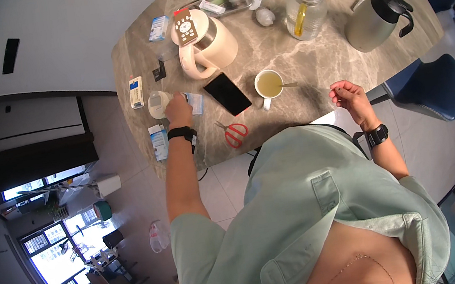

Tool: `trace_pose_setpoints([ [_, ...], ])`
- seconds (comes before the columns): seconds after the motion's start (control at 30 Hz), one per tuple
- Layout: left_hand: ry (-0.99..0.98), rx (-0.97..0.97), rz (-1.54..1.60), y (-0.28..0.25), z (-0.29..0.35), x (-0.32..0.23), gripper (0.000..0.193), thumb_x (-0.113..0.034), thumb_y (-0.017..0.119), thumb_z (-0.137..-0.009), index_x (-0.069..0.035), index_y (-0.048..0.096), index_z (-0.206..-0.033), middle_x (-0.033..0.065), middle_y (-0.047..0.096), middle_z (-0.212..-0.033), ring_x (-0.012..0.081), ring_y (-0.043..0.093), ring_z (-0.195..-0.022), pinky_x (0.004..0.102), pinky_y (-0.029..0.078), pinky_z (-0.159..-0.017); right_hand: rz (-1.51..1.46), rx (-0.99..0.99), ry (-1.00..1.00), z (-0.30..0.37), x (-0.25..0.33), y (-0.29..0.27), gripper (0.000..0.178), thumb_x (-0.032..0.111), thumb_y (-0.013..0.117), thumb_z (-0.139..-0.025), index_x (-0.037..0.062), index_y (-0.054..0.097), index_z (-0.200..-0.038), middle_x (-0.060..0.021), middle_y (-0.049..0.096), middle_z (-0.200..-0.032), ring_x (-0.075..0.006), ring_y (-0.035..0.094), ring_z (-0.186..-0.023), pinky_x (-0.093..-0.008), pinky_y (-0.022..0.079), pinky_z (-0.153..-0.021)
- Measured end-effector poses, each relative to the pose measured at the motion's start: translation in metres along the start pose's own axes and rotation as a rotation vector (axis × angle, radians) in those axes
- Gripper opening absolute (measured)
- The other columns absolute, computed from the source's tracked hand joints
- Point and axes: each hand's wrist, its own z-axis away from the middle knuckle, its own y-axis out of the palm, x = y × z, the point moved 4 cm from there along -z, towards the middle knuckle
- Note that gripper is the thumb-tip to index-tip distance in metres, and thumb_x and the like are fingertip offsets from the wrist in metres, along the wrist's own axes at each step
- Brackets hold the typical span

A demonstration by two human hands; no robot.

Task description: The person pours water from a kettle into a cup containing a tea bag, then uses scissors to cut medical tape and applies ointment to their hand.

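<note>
My left hand (179, 113) is over the left part of the table, its fingers closed and mostly hidden behind the knuckles; what they hold, if anything, cannot be made out. Right beside it lie a blue-and-white packet (196, 103) and a small whitish round container (157, 103). My right hand (352, 102) hovers at the table's near edge, palm up, fingers loosely bent and apart, with nothing visible in it. Between the hands are a black-screened phone (227, 94), red-handled scissors (234, 133) and a white mug (268, 90) of yellowish liquid with a spoon (290, 85) in it.
A white electric kettle (222, 46) with a remote control (185, 26) on top stands beyond my left hand. Farther right are a glass jug (307, 12) and a grey thermos jug (373, 23). Small boxes (159, 143) line the left edge. A blue chair (428, 87) stands right.
</note>
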Motion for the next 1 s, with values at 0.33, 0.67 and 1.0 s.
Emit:
trace_pose_setpoints([
  [0.33, 0.005, 0.045, 0.219, 0.014, -0.006, 0.026, 0.013, -0.009, 0.055, -0.074, -0.002, 0.065, -0.08, 0.0205, 0.064, -0.084, 0.0366, 0.062, -0.085, 0.0449, 0.048, -0.076, -0.011, -0.02, 0.001, 0.002, -0.002, -0.003, 0.013, 0.011, 0.054, -0.09, 0.0033, 0.061, -0.097, -0.0032, 0.064, -0.082, -0.0076, 0.057, -0.068, -0.0193, 0.044, -0.062],
  [0.67, 0.129, -0.078, 0.189, 0.029, 0.003, 0.019, 0.014, -0.011, 0.052, -0.077, -0.004, 0.065, -0.08, 0.0194, 0.064, -0.08, 0.0378, 0.061, -0.079, 0.047, 0.047, -0.069, 0.013, 0.007, 0.023, -0.007, -0.005, -0.002, 0.014, 0.01, 0.053, -0.09, 0.0035, 0.061, -0.099, -0.0033, 0.065, -0.084, -0.0078, 0.059, -0.07, -0.0192, 0.045, -0.063],
  [1.0, 0.057, -0.066, 0.337, 0.031, 0.002, 0.016, 0.014, -0.011, 0.058, -0.069, -0.004, 0.067, -0.077, 0.0199, 0.063, -0.078, 0.0375, 0.061, -0.079, 0.0445, 0.048, -0.072, 0.03, -0.024, 0.022, -0.005, -0.009, -0.009, 0.014, 0.009, 0.052, -0.089, 0.0037, 0.06, -0.1, -0.0044, 0.063, -0.086, -0.0097, 0.057, -0.072, -0.0213, 0.044, -0.066],
])
